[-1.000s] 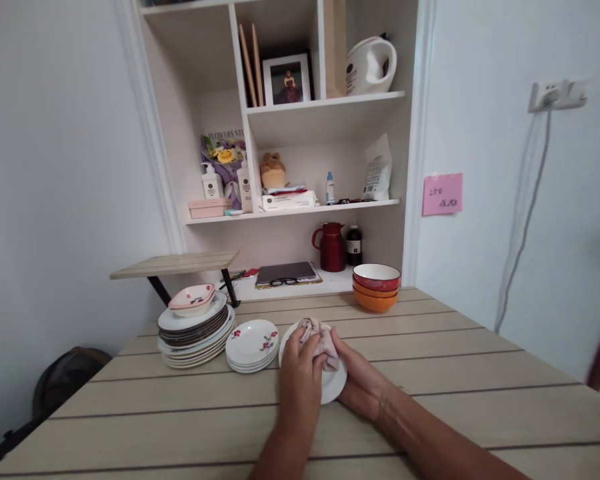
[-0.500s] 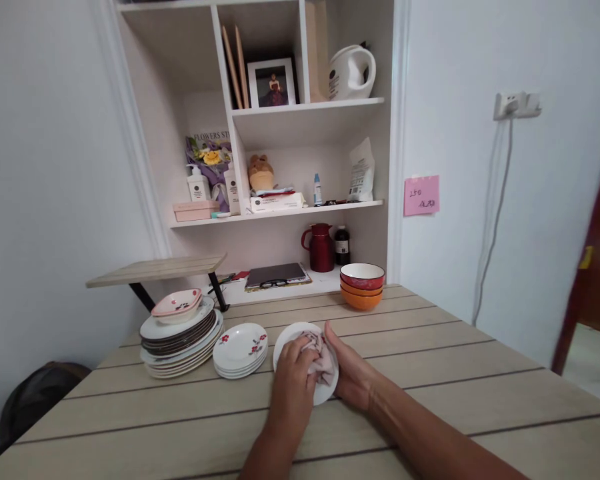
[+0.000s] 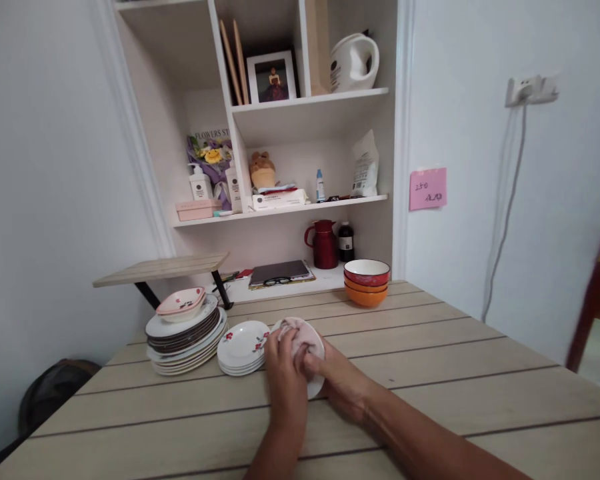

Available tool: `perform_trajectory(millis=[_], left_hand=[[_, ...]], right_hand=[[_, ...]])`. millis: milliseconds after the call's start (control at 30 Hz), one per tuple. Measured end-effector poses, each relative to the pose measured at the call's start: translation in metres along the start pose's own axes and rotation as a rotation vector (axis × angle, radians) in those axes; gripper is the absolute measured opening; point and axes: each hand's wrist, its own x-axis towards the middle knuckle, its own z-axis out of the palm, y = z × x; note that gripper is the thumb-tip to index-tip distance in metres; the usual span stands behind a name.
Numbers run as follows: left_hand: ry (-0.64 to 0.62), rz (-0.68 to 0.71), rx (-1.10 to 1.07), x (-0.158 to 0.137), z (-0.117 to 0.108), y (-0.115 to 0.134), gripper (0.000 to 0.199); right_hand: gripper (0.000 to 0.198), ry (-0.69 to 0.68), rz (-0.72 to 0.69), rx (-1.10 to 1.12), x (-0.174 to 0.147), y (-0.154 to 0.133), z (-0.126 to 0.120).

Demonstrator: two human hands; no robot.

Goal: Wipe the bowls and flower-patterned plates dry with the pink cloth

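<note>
Tilted above the table is a small white plate point(image 3: 316, 387), gripped at its right edge by my right hand point(image 3: 343, 377), the thumb lying over the rim. My left hand point(image 3: 286, 373) presses a pale pink cloth point(image 3: 303, 333) against the plate's face, its fingers bent over the fabric. Most of the plate's surface is covered by the cloth and fingers. Just left of my left hand sits a short stack of white plates with red flowers point(image 3: 243, 343). Farther left stands a taller stack of mixed plates point(image 3: 187, 337), topped by a pink-rimmed dish point(image 3: 181, 303).
Stacked red and orange bowls point(image 3: 366, 287) stand near the table's back right. A small raised wooden shelf point(image 3: 163, 268) is at the back left. Behind the table, a white shelf unit holds a red jug point(image 3: 324, 245), a dark bottle point(image 3: 346, 241) and glasses point(image 3: 277, 282).
Both hands and the plate have shifted a little left, closer to the flowered stack. My right thumb has come down over the plate's rim. The camera view has turned slightly.
</note>
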Motion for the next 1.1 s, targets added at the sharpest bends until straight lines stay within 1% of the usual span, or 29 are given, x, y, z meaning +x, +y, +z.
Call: perform_trajectory(millis=[100,167,300,467,600,700,767,867,967,1033,1100], left_hand=[[-0.002,-0.120,-0.090,0.002,-0.001,-0.002,0.022],[-0.025,-0.139,-0.140,0.003,-0.002,-0.004,0.022],[-0.116,-0.075,-0.190,0.005,-0.003,-0.009,0.026],[-0.237,0.029,-0.202,0.006,-0.005,-0.017,0.035],[-0.315,0.065,-0.161,0.011,-0.008,-0.015,0.047],[-0.367,0.156,-0.041,0.014,-0.011,-0.009,0.052],[-0.331,0.221,0.073,0.015,-0.012,-0.005,0.051],[-0.196,0.259,0.228,0.014,-0.013,-0.002,0.046],[-0.099,0.236,0.348,0.011,-0.014,-0.003,0.043],[-0.070,0.201,0.419,0.011,-0.014,-0.005,0.040],[-0.059,0.182,0.477,0.011,-0.013,-0.005,0.035]], right_hand=[[0.083,-0.021,-0.031,-0.052,0.002,0.004,0.000],[0.084,-0.036,-0.072,-0.088,0.003,0.006,-0.003],[0.086,-0.058,-0.098,-0.120,0.004,0.003,-0.009],[0.077,-0.060,-0.079,-0.112,0.004,-0.001,-0.019],[0.069,0.034,-0.024,0.043,0.007,0.003,-0.030],[0.059,0.104,0.055,0.143,0.010,0.005,-0.033],[0.053,0.136,0.084,0.161,0.010,0.004,-0.030],[0.051,0.158,0.109,0.160,0.007,0.004,-0.022],[0.054,0.104,0.119,0.150,0.003,0.006,-0.011],[0.056,0.079,0.088,0.128,0.001,0.008,-0.005],[0.056,0.099,0.064,0.121,0.002,0.010,-0.002]])
